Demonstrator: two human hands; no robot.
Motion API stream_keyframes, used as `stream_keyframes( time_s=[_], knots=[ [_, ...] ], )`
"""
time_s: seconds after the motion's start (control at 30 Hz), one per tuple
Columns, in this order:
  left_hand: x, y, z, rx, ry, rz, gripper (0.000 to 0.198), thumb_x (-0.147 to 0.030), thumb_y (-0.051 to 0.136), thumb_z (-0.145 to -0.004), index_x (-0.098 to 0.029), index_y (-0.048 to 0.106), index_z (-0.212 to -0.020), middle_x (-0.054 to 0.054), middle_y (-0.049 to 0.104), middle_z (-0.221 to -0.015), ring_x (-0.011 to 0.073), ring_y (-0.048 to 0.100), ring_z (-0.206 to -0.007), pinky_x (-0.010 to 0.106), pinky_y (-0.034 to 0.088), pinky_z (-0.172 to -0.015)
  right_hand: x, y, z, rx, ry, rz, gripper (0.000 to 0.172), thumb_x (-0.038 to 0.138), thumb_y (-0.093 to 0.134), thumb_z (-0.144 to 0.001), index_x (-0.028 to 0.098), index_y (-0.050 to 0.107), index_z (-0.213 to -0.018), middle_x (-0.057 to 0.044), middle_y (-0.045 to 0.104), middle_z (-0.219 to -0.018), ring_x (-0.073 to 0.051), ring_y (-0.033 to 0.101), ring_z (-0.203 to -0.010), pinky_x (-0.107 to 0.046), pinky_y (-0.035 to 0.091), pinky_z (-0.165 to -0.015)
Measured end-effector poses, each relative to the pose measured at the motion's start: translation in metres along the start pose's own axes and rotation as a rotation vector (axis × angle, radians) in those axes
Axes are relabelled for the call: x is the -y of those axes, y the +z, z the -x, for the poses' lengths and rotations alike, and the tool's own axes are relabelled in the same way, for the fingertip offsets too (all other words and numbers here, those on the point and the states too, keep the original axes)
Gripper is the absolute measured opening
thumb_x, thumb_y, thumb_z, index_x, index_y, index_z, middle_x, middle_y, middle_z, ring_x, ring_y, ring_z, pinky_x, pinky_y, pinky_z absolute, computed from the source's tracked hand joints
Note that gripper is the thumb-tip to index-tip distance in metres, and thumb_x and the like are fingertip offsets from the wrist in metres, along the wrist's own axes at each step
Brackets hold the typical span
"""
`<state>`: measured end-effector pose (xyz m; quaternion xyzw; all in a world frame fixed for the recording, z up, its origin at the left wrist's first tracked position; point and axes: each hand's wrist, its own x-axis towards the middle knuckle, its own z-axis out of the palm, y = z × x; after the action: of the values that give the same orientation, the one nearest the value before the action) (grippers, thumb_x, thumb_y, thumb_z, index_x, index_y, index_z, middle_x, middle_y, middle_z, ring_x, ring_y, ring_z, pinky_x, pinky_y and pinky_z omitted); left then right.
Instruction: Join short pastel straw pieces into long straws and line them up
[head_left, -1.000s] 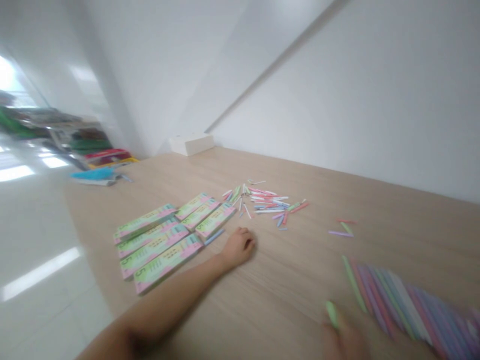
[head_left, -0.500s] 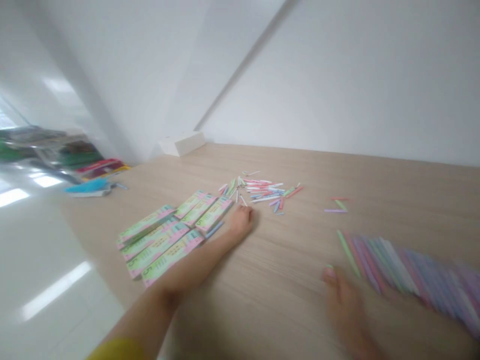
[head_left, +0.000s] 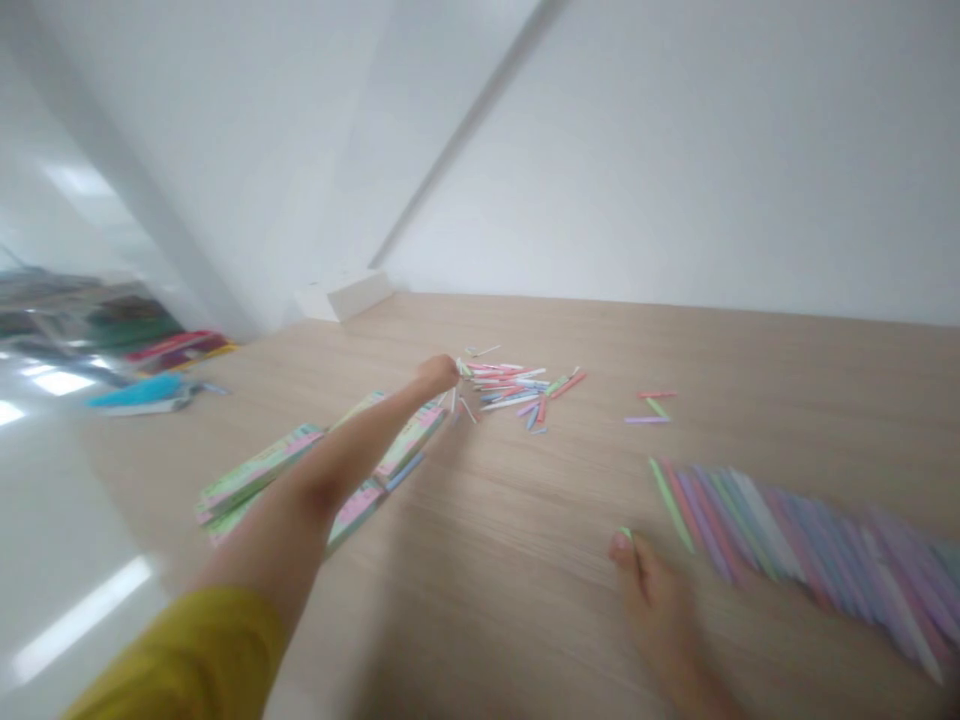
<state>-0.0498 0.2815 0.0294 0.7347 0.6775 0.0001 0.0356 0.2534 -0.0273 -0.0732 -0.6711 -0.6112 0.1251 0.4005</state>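
Where the left hand [head_left: 437,374] reached out across the desk [head_left: 787,380], it met the near-left fringe of the loose pile of short coloured sticks [head_left: 517,385], which lay toward the far edge of the desk, about midway along it. Its fingers appeared curled together at the pile, but blur hid whether they pinched a stick or only touched one. The right hand [head_left: 652,600] rested low near the near edge, fingers extended and flat to the wood, with what looked like a green stick tip [head_left: 625,533] at its fingertip; whether it gripped that piece could not be told. Beside it, running toward the right edge, lay the ordered row of sticks [head_left: 787,545], side by side and touching. Three stray sticks [head_left: 651,407] lay apart between pile and row. Under the left forearm sat the pastel number cards [head_left: 259,468], set close together toward the left edge, and a white box [head_left: 345,296] stood at the far left corner against the wall. By appearance the sticks were very light, thin, stiff and smooth, so they would probably skid or scatter at a brush of the hand; a fingertip pinch at mid-length, one stick at a time, seemed the surest hold.
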Motion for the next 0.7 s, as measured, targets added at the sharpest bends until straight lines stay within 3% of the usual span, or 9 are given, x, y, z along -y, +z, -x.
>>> stream_keyframes(
  time_s=[0.17,0.37,0.53,0.7],
  knots=[
    [0.033,-0.012,-0.024,0.149,0.121,-0.031,0.033,-0.034,0.054,-0.091,-0.014,0.056,-0.118,0.009,0.058,-0.118,0.0206,0.059,-0.101,0.040,0.052,-0.086,-0.005,0.004,0.000,0.039,0.014,0.005,0.048,0.056,0.032,-0.093,0.021,0.051,-0.067,0.002,0.047,-0.047,-0.013,0.044,-0.041,-0.025,0.026,-0.045],
    [0.029,0.016,-0.036,0.177,0.286,0.002,0.036,-0.034,0.055,-0.091,-0.014,0.055,-0.120,0.010,0.057,-0.119,0.0215,0.059,-0.103,0.042,0.052,-0.086,-0.005,0.004,-0.002,0.052,0.021,0.057,0.052,0.061,0.031,-0.090,0.020,0.056,-0.069,0.002,0.047,-0.044,-0.013,0.044,-0.039,-0.025,0.026,-0.043],
    [0.031,0.032,-0.042,0.189,0.386,0.000,0.034,-0.035,0.054,-0.091,-0.014,0.056,-0.117,0.009,0.058,-0.118,0.0211,0.059,-0.102,0.041,0.052,-0.086,-0.014,0.005,-0.003,0.068,0.033,0.080,0.051,0.059,0.033,-0.090,0.021,0.063,-0.075,-0.003,0.059,-0.052,-0.017,0.054,-0.044,-0.026,0.035,-0.045],
    [0.034,0.038,-0.049,0.143,0.460,-0.040,0.017,-0.017,0.069,-0.074,-0.016,0.071,-0.091,0.004,0.069,-0.091,0.0198,0.064,-0.090,0.029,0.050,-0.082,-0.034,0.012,-0.008,0.061,0.018,0.066,0.053,0.064,0.037,-0.085,0.023,0.069,-0.077,-0.009,0.071,-0.068,-0.023,0.066,-0.057,-0.028,0.043,-0.047]
  ],
)
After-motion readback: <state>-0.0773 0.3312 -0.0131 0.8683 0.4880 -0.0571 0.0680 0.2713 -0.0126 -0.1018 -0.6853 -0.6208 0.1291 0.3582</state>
